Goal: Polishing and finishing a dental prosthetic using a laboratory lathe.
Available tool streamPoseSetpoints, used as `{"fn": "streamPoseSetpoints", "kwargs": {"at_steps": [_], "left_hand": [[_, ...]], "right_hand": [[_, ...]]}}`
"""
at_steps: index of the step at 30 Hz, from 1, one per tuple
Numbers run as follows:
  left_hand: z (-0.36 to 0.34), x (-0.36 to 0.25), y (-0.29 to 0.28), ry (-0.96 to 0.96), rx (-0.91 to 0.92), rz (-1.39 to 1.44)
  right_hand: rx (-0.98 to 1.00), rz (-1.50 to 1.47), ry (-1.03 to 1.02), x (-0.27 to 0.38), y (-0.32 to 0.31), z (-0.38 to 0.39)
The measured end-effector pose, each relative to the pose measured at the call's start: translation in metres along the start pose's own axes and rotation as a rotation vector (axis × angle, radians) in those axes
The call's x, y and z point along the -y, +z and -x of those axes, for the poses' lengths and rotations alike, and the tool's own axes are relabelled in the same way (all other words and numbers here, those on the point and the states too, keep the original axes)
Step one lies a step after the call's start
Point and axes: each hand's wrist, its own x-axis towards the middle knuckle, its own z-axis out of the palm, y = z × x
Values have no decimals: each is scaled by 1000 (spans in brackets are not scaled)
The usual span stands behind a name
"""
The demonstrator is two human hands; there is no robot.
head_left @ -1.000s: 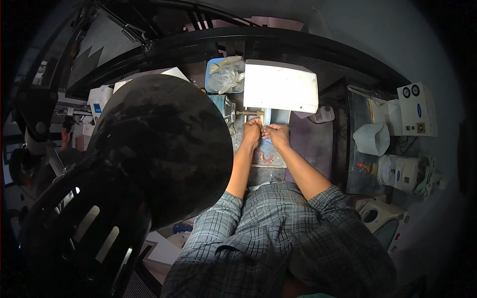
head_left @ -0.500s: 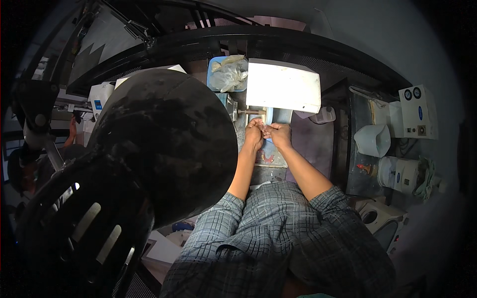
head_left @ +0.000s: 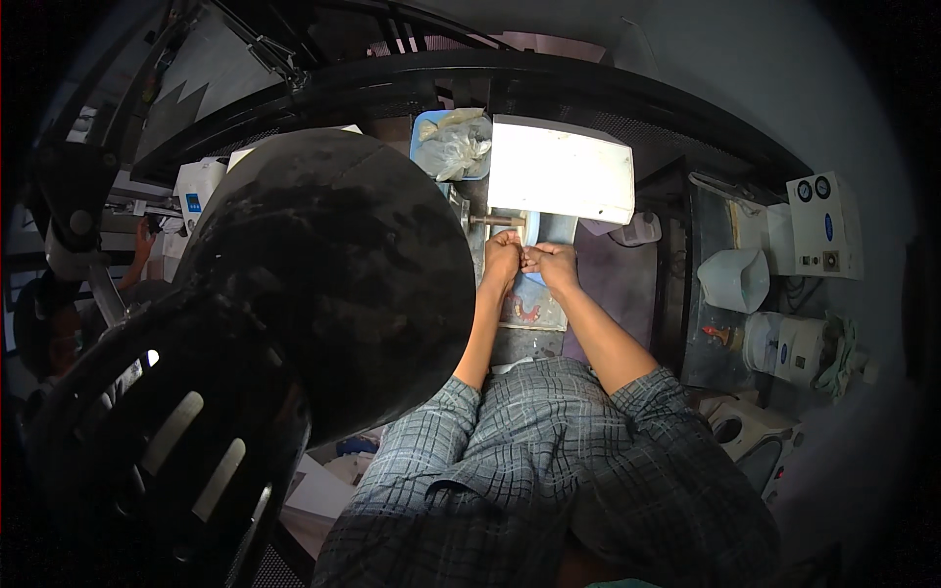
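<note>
My left hand (head_left: pixel 503 261) and my right hand (head_left: pixel 554 267) meet with fingers pinched together, just below a pale polishing wheel (head_left: pixel 530 227). Between the fingertips is a small piece, almost wholly hidden by them; its kind cannot be made out. The wheel is on the metal spindle (head_left: pixel 498 221) of a bench lathe (head_left: pixel 459 208), whose body is partly covered by a black lamp shade. On the tray (head_left: pixel 551 316) near my wrists lies a red, horseshoe-shaped piece (head_left: pixel 527 310) that looks like a denture.
A white hood (head_left: pixel 561 169) overhangs the wheel. Behind the lathe stands a blue bin (head_left: pixel 421 147) with plastic bags. The large black lamp shade (head_left: pixel 333 284) fills the left side. At right are a white jug (head_left: pixel 733 279) and a gauge box (head_left: pixel 823 223). Another person's arm (head_left: pixel 140 257) shows at far left.
My hands stay at the wheel with only a small shift of the fingers. A pinkish bit that showed between them is now hidden. More of the red piece on the tray shows.
</note>
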Motion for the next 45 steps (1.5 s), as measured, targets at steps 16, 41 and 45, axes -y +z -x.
{"fn": "streamPoseSetpoints", "kwargs": {"at_steps": [16, 41, 45], "left_hand": [[13, -2, -2, 25, 90, 97], [-27, 1, -19, -49, 91, -117], [-25, 4, -23, -65, 115, -47]], "right_hand": [[19, 30, -63, -3, -6, 5], [-20, -132, 5, -2, 7, 2], [3, -115, 7, -3, 8, 3]]}}
